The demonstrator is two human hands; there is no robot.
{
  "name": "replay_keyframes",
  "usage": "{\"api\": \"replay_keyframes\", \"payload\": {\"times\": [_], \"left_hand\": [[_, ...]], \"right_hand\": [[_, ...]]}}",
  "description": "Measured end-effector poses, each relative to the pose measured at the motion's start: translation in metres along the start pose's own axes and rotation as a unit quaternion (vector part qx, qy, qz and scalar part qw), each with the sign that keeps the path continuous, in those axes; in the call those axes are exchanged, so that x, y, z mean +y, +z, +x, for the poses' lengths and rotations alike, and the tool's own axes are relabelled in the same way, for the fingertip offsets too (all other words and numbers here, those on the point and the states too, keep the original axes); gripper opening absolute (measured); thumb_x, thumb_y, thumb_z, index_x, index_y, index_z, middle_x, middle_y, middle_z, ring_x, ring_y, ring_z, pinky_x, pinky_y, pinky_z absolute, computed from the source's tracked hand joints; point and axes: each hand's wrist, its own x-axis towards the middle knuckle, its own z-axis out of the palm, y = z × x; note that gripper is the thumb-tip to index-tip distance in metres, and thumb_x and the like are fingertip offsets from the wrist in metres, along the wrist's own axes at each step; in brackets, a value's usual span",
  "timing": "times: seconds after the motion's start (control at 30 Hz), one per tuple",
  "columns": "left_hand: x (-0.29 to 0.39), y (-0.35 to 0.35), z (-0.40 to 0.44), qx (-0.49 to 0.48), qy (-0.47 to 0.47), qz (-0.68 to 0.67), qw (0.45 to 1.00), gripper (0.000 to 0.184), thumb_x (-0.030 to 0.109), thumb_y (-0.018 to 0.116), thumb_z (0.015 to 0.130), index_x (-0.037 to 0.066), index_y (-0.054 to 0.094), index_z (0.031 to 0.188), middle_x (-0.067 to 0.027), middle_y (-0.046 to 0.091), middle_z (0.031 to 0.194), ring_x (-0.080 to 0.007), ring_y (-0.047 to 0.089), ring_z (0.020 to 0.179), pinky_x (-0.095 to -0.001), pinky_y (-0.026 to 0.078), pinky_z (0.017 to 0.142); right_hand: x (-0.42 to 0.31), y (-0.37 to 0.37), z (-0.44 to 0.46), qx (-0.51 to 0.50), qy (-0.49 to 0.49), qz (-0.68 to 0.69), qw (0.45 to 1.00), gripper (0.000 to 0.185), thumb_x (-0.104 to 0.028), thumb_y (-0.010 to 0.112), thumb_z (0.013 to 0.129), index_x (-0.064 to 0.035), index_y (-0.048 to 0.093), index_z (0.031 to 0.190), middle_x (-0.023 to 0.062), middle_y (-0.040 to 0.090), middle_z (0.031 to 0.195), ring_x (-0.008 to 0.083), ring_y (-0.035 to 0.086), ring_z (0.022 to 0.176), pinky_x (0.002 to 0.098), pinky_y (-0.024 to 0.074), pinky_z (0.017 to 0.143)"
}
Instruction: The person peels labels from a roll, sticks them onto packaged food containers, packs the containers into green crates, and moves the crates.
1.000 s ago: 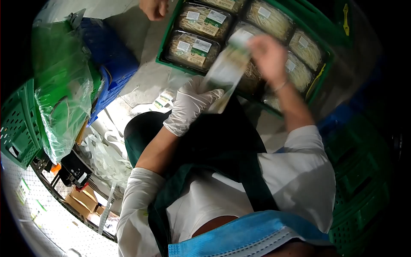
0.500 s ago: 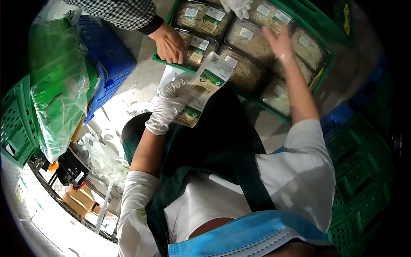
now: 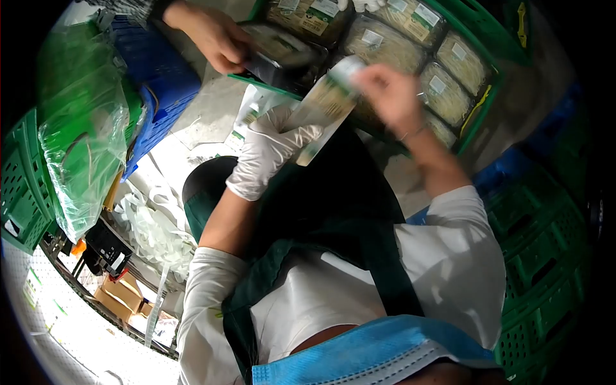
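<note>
My left hand (image 3: 266, 151), in a white glove, is closed around a strip of labels (image 3: 326, 109) above my lap. At the strip's upper end, my bare right hand (image 3: 388, 90) pinches the curled label edge, its fingers blurred by motion. Behind them is a green crate (image 3: 480, 122) holding several clear-lidded packs. One upper pack (image 3: 418, 22) carries a white label and a green and beige label, while a right-hand pack (image 3: 462, 61) shows only a small white one. A dark pack (image 3: 282, 54) is tilted at the crate's left side, under a co-worker's hand (image 3: 215, 38).
A co-worker's gloved fingers (image 3: 362, 5) touch the crate's far side. To the left are a blue crate (image 3: 157, 83), a green crate (image 3: 25, 183) and clear plastic film (image 3: 83, 154). Crumpled backing strips (image 3: 151, 234) lie below them. Green crates (image 3: 536, 256) stand at the right.
My right hand has come back from over the packs to the label strip, which my left hand still holds. The co-worker's bare hand has tilted the left pack up.
</note>
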Motion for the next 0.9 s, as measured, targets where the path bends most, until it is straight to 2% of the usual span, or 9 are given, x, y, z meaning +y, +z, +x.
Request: {"api": "replay_keyframes", "payload": {"times": [0.1,0.2,0.43,0.6,0.73,0.77,0.8,0.87,0.9], "left_hand": [[-0.014,-0.019,-0.001,0.015,-0.03,-0.059,0.998,0.017,-0.005,0.056,0.065,-0.001,0.057,0.081,-0.0032,0.058,0.069,-0.0095,0.053,0.062,-0.0209,0.044,0.061],[-0.028,-0.041,0.006,0.025,-0.06,-0.076,0.995,0.016,-0.005,0.053,0.065,0.0,0.058,0.079,-0.0041,0.058,0.07,-0.0098,0.054,0.062,-0.0206,0.044,0.06],[-0.031,-0.051,-0.001,0.08,-0.056,-0.067,0.993,0.014,-0.002,0.054,0.069,0.0,0.059,0.082,-0.0042,0.058,0.069,-0.0094,0.053,0.057,-0.021,0.044,0.054],[-0.031,-0.047,-0.003,0.094,-0.026,-0.061,0.993,0.017,0.0,0.056,0.07,0.0,0.059,0.086,-0.0052,0.059,0.072,-0.0095,0.053,0.058,-0.0214,0.044,0.054],[-0.028,-0.042,-0.002,0.094,-0.046,-0.075,0.992,0.02,-0.002,0.056,0.07,-0.002,0.057,0.09,-0.0059,0.059,0.076,-0.0095,0.053,0.064,-0.0215,0.045,0.059],[-0.035,-0.042,0.001,0.078,-0.015,-0.082,0.993,0.022,-0.001,0.056,0.072,-0.001,0.056,0.094,-0.0065,0.059,0.081,-0.0103,0.054,0.069,-0.0223,0.045,0.063],[-0.037,-0.043,0.003,0.064,0.018,-0.09,0.994,0.024,-0.001,0.056,0.073,-0.001,0.054,0.097,-0.0071,0.06,0.085,-0.011,0.055,0.074,-0.023,0.046,0.066],[-0.036,-0.039,0.005,0.016,0.048,-0.169,0.984,0.029,-0.003,0.055,0.075,0.001,0.051,0.103,-0.0055,0.06,0.086,-0.0108,0.055,0.078,-0.0225,0.045,0.069],[-0.035,-0.036,0.008,0.024,0.056,-0.132,0.989,0.026,-0.003,0.056,0.074,0.001,0.053,0.1,-0.0048,0.06,0.085,-0.01,0.055,0.076,-0.0218,0.045,0.069]], "right_hand": [[0.075,-0.066,0.045,0.065,-0.114,-0.279,0.951,0.03,-0.025,0.058,0.075,-0.0048,0.048,0.095,0.0147,0.057,0.08,0.0302,0.056,0.074,0.0369,0.0458,0.062],[0.133,-0.058,0.048,-0.045,0.013,-0.461,0.886,0.034,-0.027,0.056,0.076,-0.0044,0.048,0.099,0.0149,0.055,0.092,0.0304,0.051,0.088,0.0407,0.0415,0.073],[0.153,-0.035,0.018,0.001,-0.03,-0.595,0.804,0.06,-0.053,0.045,0.076,-0.0228,0.032,0.126,0.0083,0.027,0.13,0.0314,0.033,0.11,0.0442,0.0295,0.085],[0.177,-0.074,0.079,0.115,0.013,-0.464,0.878,0.064,-0.055,0.04,0.077,-0.0162,0.029,0.127,0.008,0.023,0.133,0.0289,0.027,0.118,0.047,0.0188,0.096],[0.193,-0.083,0.121,0.012,0.145,-0.515,0.845,0.067,-0.054,0.039,0.078,-0.0162,0.021,0.13,0.0066,0.012,0.137,0.0255,0.014,0.125,0.0464,0.0183,0.099],[0.192,-0.08,0.125,0.03,0.123,-0.573,0.81,0.069,-0.054,0.043,0.074,-0.0132,0.027,0.128,0.0069,0.03,0.131,0.0292,0.03,0.118,0.0434,0.0262,0.094],[0.17,-0.077,0.13,-0.035,0.197,-0.522,0.829,0.071,-0.057,0.044,0.073,-0.0115,0.03,0.126,0.0106,0.039,0.125,0.031,0.038,0.113,0.0411,0.0276,0.093],[0.105,-0.039,0.1,-0.025,0.061,-0.128,0.99,0.064,-0.052,0.047,0.077,-0.0097,0.035,0.123,0.0137,0.046,0.116,0.0279,0.048,0.103,0.0419,0.0342,0.089],[0.077,-0.022,0.084,-0.146,0.017,0.022,0.989,0.057,-0.044,0.053,0.076,-0.0057,0.041,0.117,0.0131,0.05,0.109,0.0226,0.051,0.097,0.0349,0.0393,0.086]]}}
